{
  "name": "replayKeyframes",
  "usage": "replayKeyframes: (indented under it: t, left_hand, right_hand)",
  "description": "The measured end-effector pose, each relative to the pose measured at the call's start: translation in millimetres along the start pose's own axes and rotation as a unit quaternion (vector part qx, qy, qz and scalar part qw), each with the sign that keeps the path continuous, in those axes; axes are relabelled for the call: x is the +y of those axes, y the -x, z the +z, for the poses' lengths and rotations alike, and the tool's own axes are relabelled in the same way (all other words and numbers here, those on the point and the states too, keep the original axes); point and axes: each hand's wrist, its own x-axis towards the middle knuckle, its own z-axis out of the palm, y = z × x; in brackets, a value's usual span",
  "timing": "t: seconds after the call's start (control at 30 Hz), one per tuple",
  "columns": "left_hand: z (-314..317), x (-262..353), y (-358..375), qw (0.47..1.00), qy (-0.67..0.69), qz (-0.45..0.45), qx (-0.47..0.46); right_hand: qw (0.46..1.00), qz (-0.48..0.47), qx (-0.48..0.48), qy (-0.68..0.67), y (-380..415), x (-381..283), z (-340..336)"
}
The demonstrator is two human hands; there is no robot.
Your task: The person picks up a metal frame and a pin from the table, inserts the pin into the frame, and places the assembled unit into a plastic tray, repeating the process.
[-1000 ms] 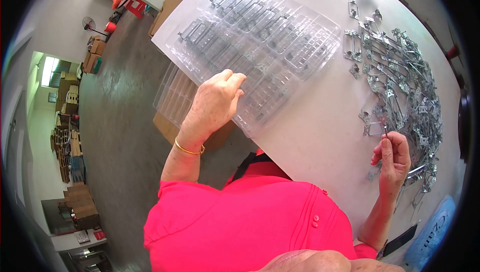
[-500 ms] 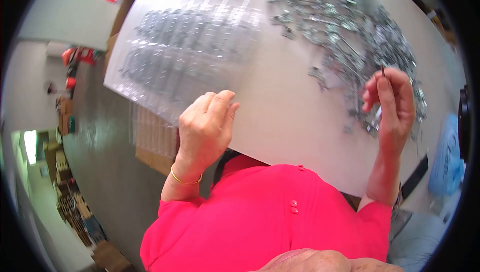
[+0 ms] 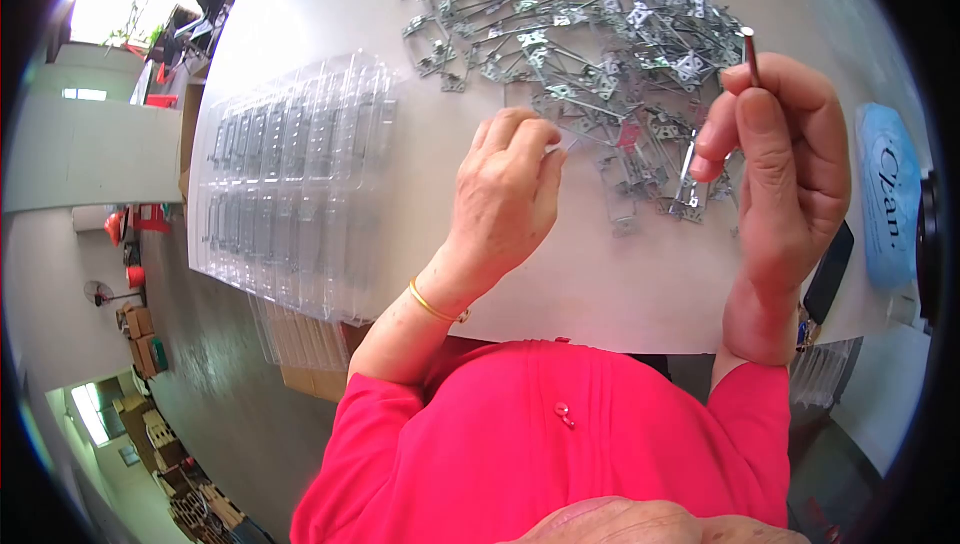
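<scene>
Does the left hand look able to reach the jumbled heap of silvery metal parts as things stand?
Probably yes: the left hand is close to the near edge of the heap, no barrier shows between them, and the right hand is off to the right.

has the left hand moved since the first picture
Yes: judged against the clear plastic tray, the left hand has moved right, away from it, toward the pile of metal parts.

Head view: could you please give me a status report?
Right hand pinching slim metal pin. Left hand near metal parts pile, grip unclear. No obstruction apparent.
</scene>
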Motion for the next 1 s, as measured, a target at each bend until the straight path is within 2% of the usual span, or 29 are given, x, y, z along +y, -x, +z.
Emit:
replayKeyframes:
  t: [0.03,0.13,0.27,0.33,0.47,0.53,0.57,0.6,0.63,0.67,0.7,0.77,0.8,0.83,0.93,0.97,1.0]
  left_hand:
    - [5.2,1.6,-10.9,0.997,-0.026,0.068,0.017]
    - [31.7,-2.2,-32.7,0.99,-0.077,0.114,-0.003]
    - [43.1,-11.2,-42.7,0.984,-0.101,0.138,-0.056]
    - [39.1,-14.4,-47.7,0.98,-0.097,0.13,-0.117]
    - [23.5,-5.2,-55.1,0.981,-0.073,0.153,-0.096]
    - [12.1,5.3,-56.2,0.989,0.099,0.067,-0.085]
    - [7.5,9.5,-54.1,0.99,0.099,0.065,-0.082]
    - [3.0,13.1,-51.2,0.953,0.287,-0.052,-0.083]
    - [-0.2,14.0,-48.8,0.868,0.461,-0.166,-0.079]
    - [-6.4,8.8,-46.1,0.824,0.513,-0.216,-0.105]
    - [-8.0,3.9,-41.4,0.824,0.513,-0.219,-0.103]
    - [-7.6,-3.8,-28.5,0.704,0.625,-0.314,-0.128]
    - [-6.8,-2.9,-22.0,0.689,0.632,-0.336,-0.113]
    - [-6.7,-2.6,-16.8,0.687,0.633,-0.339,-0.111]
    - [-4.2,-2.1,-3.0,0.746,0.55,-0.366,-0.09]
    - [-3.2,-1.5,0.0,0.743,0.552,-0.368,-0.087]
    - [-2.8,-0.8,2.5,0.787,0.505,-0.346,-0.076]
  right_hand:
    - [1.0,0.0,0.002,-0.004,-0.3,-1.5,0.1]
    - [1.0,-0.002,0.017,-0.006,-1.2,-3.4,-1.5]
    - [0.999,-0.013,0.029,0.001,-3.7,-8.2,-8.9]
    - [0.999,-0.016,0.037,0.005,-5.0,-9.4,-11.1]
    - [0.999,-0.01,0.037,0.006,-8.2,-7.8,-13.2]
    - [0.999,-0.004,0.037,0.007,-9.2,-5.0,-14.9]
    - [0.999,0.002,0.038,0.006,-9.7,-3.3,-14.8]
    - [0.999,0.002,0.035,0.005,-10.4,-1.5,-13.7]
    - [0.999,0.03,0.025,0.002,-11.1,0.9,-12.0]
    - [0.998,0.058,0.016,0.0,-11.6,4.0,-9.8]
    - [0.998,0.059,0.014,-0.001,-12.1,8.7,-7.2]
    - [0.994,0.103,-0.021,0.022,-12.1,21.7,-1.4]
    - [0.992,0.119,-0.034,0.028,-11.2,27.8,1.2]
    - [0.991,0.122,-0.038,0.028,-10.0,32.1,4.0]
    - [0.978,0.193,-0.082,0.001,-3.4,47.2,14.0]
    - [0.977,0.195,-0.087,0.001,-1.4,49.9,17.3]
    - [0.971,0.212,-0.107,0.013,0.7,51.5,20.4]
